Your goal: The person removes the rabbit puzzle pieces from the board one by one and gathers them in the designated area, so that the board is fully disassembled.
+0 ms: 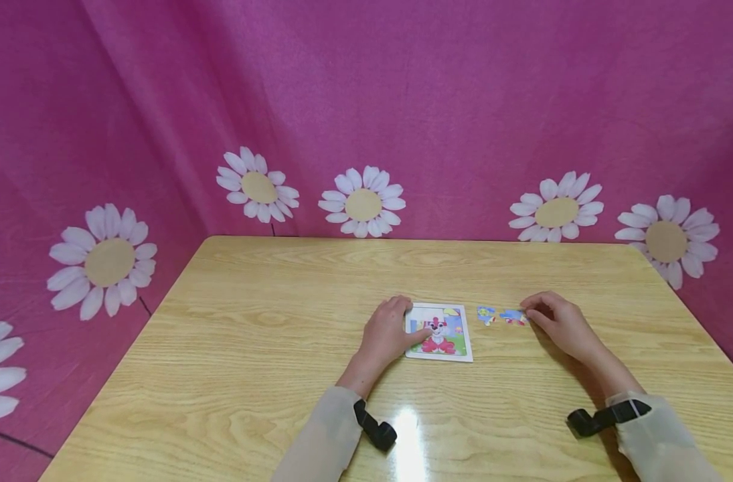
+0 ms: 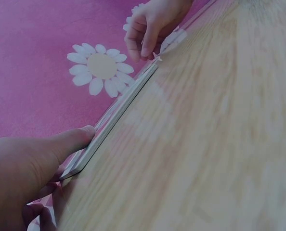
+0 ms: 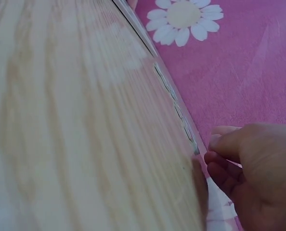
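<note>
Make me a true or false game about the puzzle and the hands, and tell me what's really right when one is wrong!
1. The left hand is holding the puzzle board. True.
2. The puzzle picture is completely filled in. False: a pale gap shows near its top left.
3. Some loose puzzle pieces lie to the right of the board. True.
4. The right hand is resting on the board. False: it is over by the loose pieces; whether it pinches one is hard to tell.
5. The cloth behind is plain blue. False: it is pink with big white flowers.
6. Both sleeves have a black strap round them. True.
</note>
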A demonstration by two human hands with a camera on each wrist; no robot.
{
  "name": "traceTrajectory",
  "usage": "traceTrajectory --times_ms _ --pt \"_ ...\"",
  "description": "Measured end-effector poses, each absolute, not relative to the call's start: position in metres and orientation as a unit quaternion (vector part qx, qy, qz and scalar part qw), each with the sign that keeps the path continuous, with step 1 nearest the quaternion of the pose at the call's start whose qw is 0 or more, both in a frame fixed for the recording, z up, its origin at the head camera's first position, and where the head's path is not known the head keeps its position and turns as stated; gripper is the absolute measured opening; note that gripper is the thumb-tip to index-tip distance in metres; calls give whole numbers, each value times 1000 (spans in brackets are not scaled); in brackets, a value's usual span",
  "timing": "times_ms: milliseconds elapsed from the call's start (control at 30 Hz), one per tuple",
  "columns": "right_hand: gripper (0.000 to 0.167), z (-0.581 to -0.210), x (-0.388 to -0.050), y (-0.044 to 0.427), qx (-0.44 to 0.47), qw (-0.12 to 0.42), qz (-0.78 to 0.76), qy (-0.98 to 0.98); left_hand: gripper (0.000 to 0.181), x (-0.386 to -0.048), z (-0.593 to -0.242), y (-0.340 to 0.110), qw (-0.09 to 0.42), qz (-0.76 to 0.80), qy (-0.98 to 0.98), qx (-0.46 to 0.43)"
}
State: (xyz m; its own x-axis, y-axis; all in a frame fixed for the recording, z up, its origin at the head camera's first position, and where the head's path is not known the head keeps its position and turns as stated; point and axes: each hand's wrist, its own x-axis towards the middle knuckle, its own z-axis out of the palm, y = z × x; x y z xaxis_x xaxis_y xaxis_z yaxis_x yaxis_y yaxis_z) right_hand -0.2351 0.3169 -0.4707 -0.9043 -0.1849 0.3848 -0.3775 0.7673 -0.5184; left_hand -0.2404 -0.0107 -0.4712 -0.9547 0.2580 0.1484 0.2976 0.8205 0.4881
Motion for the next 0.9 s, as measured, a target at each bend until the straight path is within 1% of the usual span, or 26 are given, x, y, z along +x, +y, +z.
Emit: traceTrajectory --times_ms 200,433,533,667,767,900 --pt "13 -470 -238 303 174 169 309 -920 61 -240 -471 -11 39 -256 -955 -146" --pt "16 -468 -243 280 199 158 316 -914 62 -241 -471 -11 37 -255 -955 -146" --pt "16 -468 -245 268 204 142 324 -913 62 -241 -471 -11 38 -252 -956 -146" --pt "15 -467 -247 249 213 104 334 -912 63 -241 -471 -11 36 -251 -956 -146" --pt "17 -464 -248 237 223 68 338 -912 62 -240 -470 -11 36 -252 -956 -146" --pt "20 -462 -252 228 238 42 327 -914 61 -240 -469 -11 34 -255 -955 -145"
